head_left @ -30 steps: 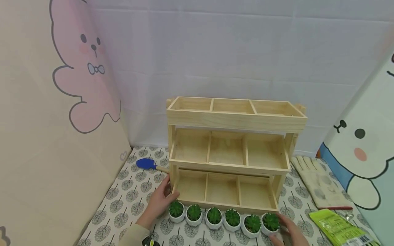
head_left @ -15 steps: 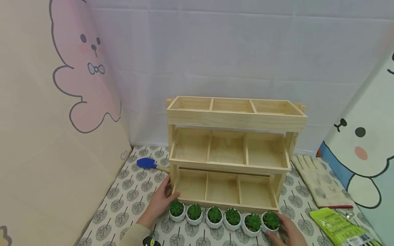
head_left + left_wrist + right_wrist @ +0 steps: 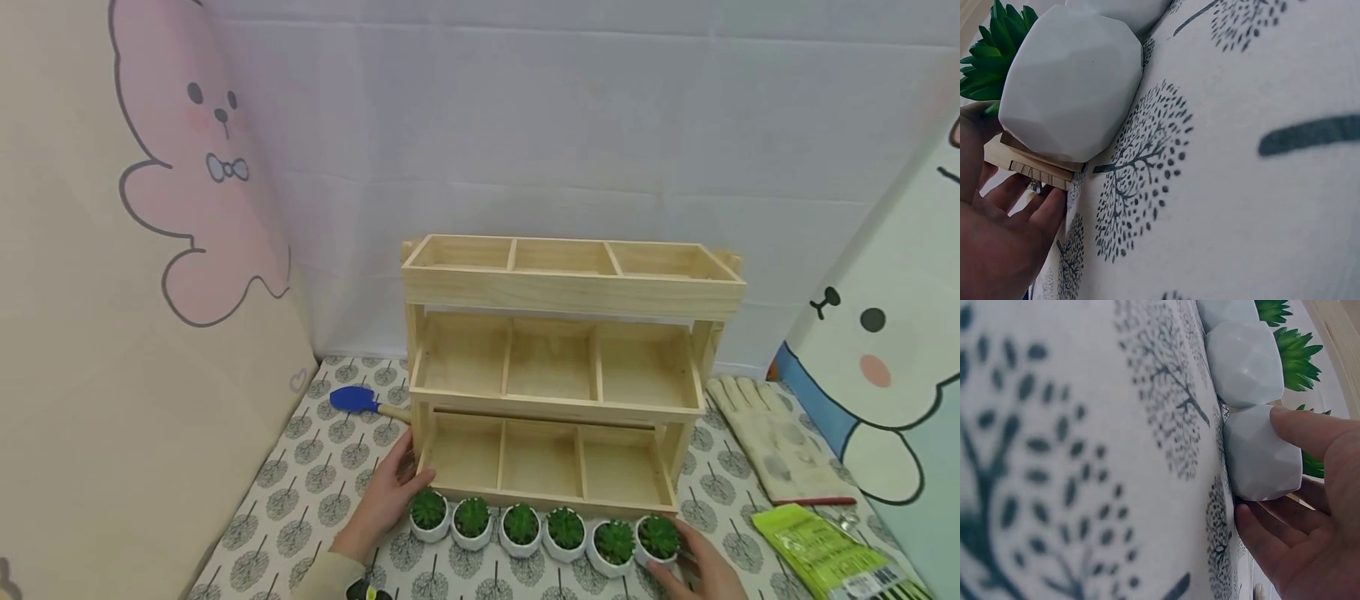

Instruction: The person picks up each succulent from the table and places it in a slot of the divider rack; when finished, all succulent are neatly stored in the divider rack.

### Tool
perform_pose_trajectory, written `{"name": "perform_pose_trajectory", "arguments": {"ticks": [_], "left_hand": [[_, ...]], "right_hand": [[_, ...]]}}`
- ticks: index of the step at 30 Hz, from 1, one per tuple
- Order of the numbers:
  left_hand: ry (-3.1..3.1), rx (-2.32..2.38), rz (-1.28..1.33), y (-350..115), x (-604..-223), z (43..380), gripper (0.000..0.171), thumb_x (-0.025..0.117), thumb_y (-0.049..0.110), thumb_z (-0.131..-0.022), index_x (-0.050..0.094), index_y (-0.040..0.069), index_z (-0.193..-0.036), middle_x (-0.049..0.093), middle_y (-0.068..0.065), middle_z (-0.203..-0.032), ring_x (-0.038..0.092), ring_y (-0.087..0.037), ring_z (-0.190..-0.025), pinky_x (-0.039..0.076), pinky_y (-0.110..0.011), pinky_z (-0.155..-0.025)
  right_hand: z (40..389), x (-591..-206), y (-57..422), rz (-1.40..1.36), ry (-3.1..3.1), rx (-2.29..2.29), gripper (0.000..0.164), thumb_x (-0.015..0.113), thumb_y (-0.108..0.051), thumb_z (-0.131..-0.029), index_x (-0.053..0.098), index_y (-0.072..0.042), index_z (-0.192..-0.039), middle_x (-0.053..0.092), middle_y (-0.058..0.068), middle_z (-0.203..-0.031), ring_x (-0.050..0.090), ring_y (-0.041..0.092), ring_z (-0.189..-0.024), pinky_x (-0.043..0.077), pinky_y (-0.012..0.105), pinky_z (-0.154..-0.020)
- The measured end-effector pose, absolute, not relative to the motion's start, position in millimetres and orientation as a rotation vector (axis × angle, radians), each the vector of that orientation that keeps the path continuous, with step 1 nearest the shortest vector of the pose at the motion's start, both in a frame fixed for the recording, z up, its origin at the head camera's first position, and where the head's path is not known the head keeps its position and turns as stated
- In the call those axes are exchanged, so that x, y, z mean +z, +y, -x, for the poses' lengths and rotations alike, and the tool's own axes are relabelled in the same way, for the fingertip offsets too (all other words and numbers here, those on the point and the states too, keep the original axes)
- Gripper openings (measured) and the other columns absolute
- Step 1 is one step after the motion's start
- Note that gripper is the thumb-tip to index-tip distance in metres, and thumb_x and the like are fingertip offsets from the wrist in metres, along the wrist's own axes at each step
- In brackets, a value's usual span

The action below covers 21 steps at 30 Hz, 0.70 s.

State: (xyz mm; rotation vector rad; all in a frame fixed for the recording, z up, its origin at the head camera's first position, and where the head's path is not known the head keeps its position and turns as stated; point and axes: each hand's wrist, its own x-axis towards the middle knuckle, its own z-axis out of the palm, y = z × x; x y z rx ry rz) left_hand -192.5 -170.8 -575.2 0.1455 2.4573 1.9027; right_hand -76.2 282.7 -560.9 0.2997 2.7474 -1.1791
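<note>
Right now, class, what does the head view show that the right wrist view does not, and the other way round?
Only the head view shows the left hand, blue shovel and green packet. Only the right wrist view shows a fingertip low beside the base of the end pot. Both share that pot, the right hand, green plants and the patterned cloth.

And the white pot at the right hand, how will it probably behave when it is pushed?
The white pot looks stiff, with smooth facets, so it may slide rather than bend. Its flat faces should discourage rolling. Pushed left, it would probably knock the neighbouring pot.
</note>
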Motion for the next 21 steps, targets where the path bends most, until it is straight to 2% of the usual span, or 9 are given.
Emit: {"name": "perform_pose_trajectory", "arguments": {"ticks": [3,6,10,21], "left_hand": [[2.480,1.898,-0.159,-172.1,-576.7,191.6,0.085,0.076,0.005,-0.096,0.030,0.018,-0.167,0.039,-0.017,-0.163,0.043,-0.041,-0.145,0.041,-0.046,-0.118],[2.463,1.903,-0.140,-172.6,-577.7,191.7,0.085,0.076,0.006,-0.097,0.030,0.021,-0.167,0.039,-0.014,-0.163,0.042,-0.039,-0.146,0.041,-0.043,-0.119],[2.455,1.911,-0.129,-173.3,-578.4,191.9,0.085,0.076,0.007,-0.097,0.030,0.023,-0.167,0.038,-0.011,-0.164,0.041,-0.037,-0.147,0.040,-0.041,-0.119],[2.490,1.920,-0.146,-172.6,-582.9,191.7,0.082,0.076,0.010,-0.097,0.032,0.017,-0.166,0.038,-0.015,-0.164,0.039,-0.040,-0.147,0.040,-0.043,-0.118]], "right_hand": [[76.2,-559.9,281.5,-0.310,2.736,-1.178,0.104,0.083,-0.061,-0.082,0.045,0.008,-0.149,0.056,0.034,-0.138,0.054,0.054,-0.127,0.062,0.049,-0.094],[76.2,-558.6,281.0,-0.326,2.731,-1.171,0.107,0.082,-0.063,-0.081,0.044,0.011,-0.149,0.054,0.036,-0.139,0.053,0.055,-0.128,0.062,0.048,-0.094],[75.6,-556.8,280.6,-0.333,2.742,-1.175,0.104,0.084,-0.058,-0.082,0.045,0.011,-0.149,0.054,0.036,-0.139,0.054,0.055,-0.127,0.063,0.046,-0.092],[75.7,-558.8,279.4,-0.385,2.711,-1.232,0.096,0.087,-0.049,-0.083,0.048,0.009,-0.148,0.058,0.035,-0.135,0.056,0.055,-0.124,0.063,0.046,-0.093]]}}
